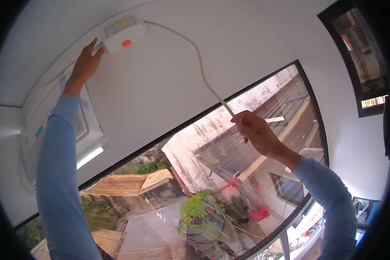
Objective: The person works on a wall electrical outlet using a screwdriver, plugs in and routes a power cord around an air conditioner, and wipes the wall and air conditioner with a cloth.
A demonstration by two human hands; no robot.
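Observation:
High on the wall is a small white electrical box point(125, 37) with a clear window and an orange-red spot on its front. My left hand point(86, 65) reaches up to its left end, fingers stretched and apart, beside a thin cable that runs from that end. Whether the fingertips touch the cable or the box, I cannot tell. From the box's right end a white cable point(199, 56) curves down across the wall. My right hand point(258, 134) pinches this cable lower down, in front of the window; the cable's end is hidden by the fingers.
A white air conditioner point(80, 123) hangs on the wall at left, below my left arm. A large black-framed window point(186, 123) spans the lower middle, with roofs and a green plant point(201, 210) beyond the glass. Another dark-framed window point(355, 56) is at upper right.

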